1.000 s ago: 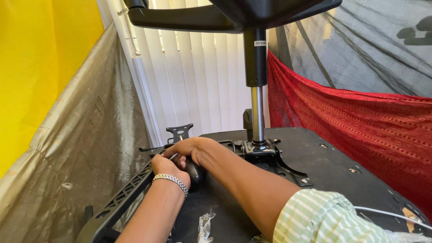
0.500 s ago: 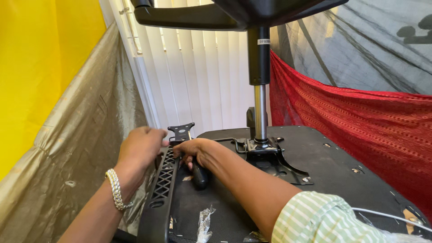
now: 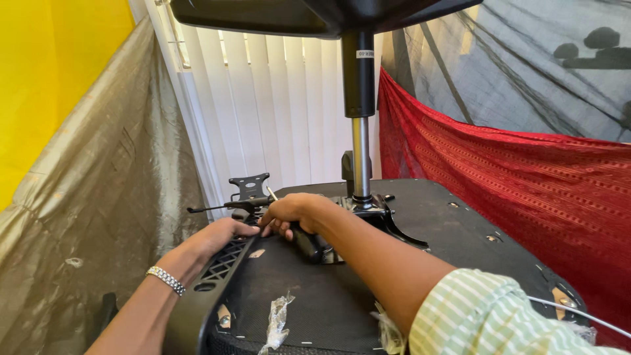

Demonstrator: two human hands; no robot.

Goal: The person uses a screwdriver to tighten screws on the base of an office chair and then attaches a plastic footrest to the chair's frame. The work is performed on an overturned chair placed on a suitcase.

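An office chair lies upside down, with the black underside of its seat (image 3: 460,223) facing up. My left hand (image 3: 220,236) grips the upper end of a black ribbed armrest support (image 3: 204,289) that lies along the seat's left edge. Just beyond it, my right hand (image 3: 296,210) is closed around a thin metal tool (image 3: 271,192). The tool's tip points up-left toward a black mounting bracket (image 3: 250,187). A black knob-like handle (image 3: 309,246) shows under my right wrist.
The chrome and black gas cylinder (image 3: 359,131) rises from the seat mechanism (image 3: 388,213) to the chair base (image 3: 315,13) overhead. Grey sheeting (image 3: 85,217) hangs left, red fabric (image 3: 513,190) right, white vertical blinds (image 3: 276,112) behind. Torn plastic scraps (image 3: 276,319) lie on the seat's near edge.
My left hand left the seat middle, moved out to the left and took the armrest support. The support swung from lying outward to resting along the seat edge. My right hand stayed put.
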